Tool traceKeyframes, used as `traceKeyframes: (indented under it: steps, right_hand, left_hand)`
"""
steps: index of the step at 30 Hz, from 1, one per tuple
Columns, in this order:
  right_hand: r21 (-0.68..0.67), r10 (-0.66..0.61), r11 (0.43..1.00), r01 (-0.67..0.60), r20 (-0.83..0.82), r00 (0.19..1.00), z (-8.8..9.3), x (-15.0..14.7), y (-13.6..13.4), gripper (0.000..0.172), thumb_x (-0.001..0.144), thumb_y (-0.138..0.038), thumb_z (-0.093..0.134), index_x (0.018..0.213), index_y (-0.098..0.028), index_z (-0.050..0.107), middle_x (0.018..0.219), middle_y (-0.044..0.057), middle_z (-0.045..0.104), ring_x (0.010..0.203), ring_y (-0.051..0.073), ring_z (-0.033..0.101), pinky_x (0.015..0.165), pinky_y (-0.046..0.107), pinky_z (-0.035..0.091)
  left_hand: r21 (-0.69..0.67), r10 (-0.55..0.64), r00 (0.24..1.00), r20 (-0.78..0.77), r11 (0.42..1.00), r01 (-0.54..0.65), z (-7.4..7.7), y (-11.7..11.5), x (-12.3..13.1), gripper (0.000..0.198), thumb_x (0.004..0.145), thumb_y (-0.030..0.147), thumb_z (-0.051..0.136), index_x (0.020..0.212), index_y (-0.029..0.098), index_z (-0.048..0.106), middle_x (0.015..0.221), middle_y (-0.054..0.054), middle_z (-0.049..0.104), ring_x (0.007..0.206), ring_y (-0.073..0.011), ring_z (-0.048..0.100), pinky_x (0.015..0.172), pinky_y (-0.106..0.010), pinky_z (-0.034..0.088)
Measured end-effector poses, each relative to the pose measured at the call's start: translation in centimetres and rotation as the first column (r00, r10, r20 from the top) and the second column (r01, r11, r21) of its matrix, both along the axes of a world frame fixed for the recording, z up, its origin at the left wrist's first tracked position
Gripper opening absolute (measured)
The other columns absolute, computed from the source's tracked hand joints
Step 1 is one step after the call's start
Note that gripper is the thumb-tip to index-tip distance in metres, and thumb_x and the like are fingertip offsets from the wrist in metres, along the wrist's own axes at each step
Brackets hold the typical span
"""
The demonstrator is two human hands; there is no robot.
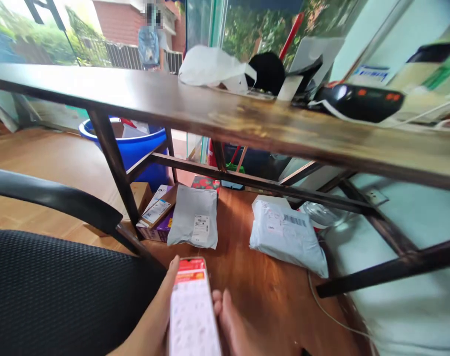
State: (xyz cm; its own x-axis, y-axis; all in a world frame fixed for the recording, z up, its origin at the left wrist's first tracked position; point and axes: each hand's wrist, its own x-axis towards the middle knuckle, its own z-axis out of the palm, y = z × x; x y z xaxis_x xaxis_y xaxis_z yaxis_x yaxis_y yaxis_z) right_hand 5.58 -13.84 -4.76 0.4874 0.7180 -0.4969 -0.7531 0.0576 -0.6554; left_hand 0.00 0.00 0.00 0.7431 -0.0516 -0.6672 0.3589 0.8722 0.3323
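Left hand [154, 321] grips a smartphone [193, 311], right fingers [225, 316] bracing its edge, above grey parcels [195, 217]; scanning labels seems next.

Only the person's lower arm and one hand show, at the bottom edge of the head view. The left hand [161, 316] is bare: no glove, ring or watch visible. The forearm behind it is bare too, no sleeve reaching the wrist. A few fingertips [218, 299] show on the other side, also bare. Rest of the body out of frame.
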Motion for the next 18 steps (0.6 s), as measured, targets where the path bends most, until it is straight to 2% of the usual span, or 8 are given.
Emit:
traceKeyframes:
  steps: [3,5,8,11,15,18]
  right_hand:
    - [-0.027,-0.202,0.979,0.202,-0.015,0.979,4.5,0.8,0.7,0.076,0.060,-0.076,0.060,0.110,-0.019,0.062,0.099,0.010,0.072,0.099,0.026,0.064,0.085,0.037,0.049]
    - [-0.069,-0.291,0.954,0.292,0.026,0.956,5.8,1.0,1.4,0.080,0.056,-0.075,0.064,0.114,-0.018,0.060,0.100,0.010,0.071,0.101,0.026,0.063,0.085,0.038,0.049]
    - [-0.100,-0.402,0.909,0.406,0.057,0.914,5.6,1.0,2.7,0.079,0.054,-0.074,0.066,0.111,-0.019,0.060,0.097,0.010,0.072,0.098,0.028,0.064,0.080,0.038,0.051]
    - [-0.127,-0.480,0.865,0.486,0.073,0.874,4.7,1.0,3.7,0.073,0.049,-0.065,0.075,0.104,-0.019,0.061,0.091,0.009,0.073,0.091,0.028,0.067,0.075,0.037,0.052]
    - [-0.156,-0.528,0.818,0.553,0.178,0.831,3.9,1.4,4.5,0.076,0.042,-0.054,0.083,0.103,-0.017,0.058,0.089,0.008,0.074,0.083,0.027,0.068,0.072,0.035,0.053]
    - [-0.175,-0.549,0.795,0.580,0.199,0.812,3.3,1.7,4.6,0.079,0.040,-0.055,0.083,0.104,-0.016,0.058,0.091,0.009,0.074,0.084,0.029,0.068,0.072,0.037,0.053]
  left_hand:
    - [-0.031,-0.045,0.999,0.020,0.998,0.046,1.8,-0.8,2.6,0.062,0.078,0.069,0.047,0.097,0.013,0.066,0.090,-0.011,0.073,0.085,-0.0281,0.067,0.087,-0.043,0.050]
    - [0.017,-0.042,0.995,0.090,0.999,0.040,1.9,-1.3,3.7,0.061,0.080,0.067,0.044,0.101,0.014,0.064,0.090,-0.011,0.073,0.085,-0.0271,0.068,0.089,-0.041,0.049]
    - [0.089,-0.033,0.976,0.216,0.996,0.014,1.1,-1.3,4.2,0.058,0.084,0.062,0.043,0.105,0.012,0.062,0.094,-0.012,0.072,0.089,-0.0287,0.067,0.092,-0.043,0.047]
    - [0.068,-0.007,0.959,0.283,0.998,-0.012,0.6,-0.6,4.1,0.051,0.085,0.054,0.046,0.111,0.012,0.060,0.100,-0.012,0.071,0.098,-0.0288,0.065,0.098,-0.043,0.044]
    - [0.022,-0.038,0.930,0.365,0.999,0.032,0.0,-0.2,4.1,0.055,0.073,0.056,0.063,0.112,0.017,0.057,0.103,-0.008,0.070,0.112,-0.0284,0.057,0.102,-0.040,0.040]
    - [0.038,-0.048,0.907,0.418,0.999,0.035,-1.2,-0.8,4.4,0.050,0.074,0.058,0.062,0.106,0.019,0.056,0.101,-0.006,0.070,0.115,-0.0267,0.055,0.103,-0.037,0.037]
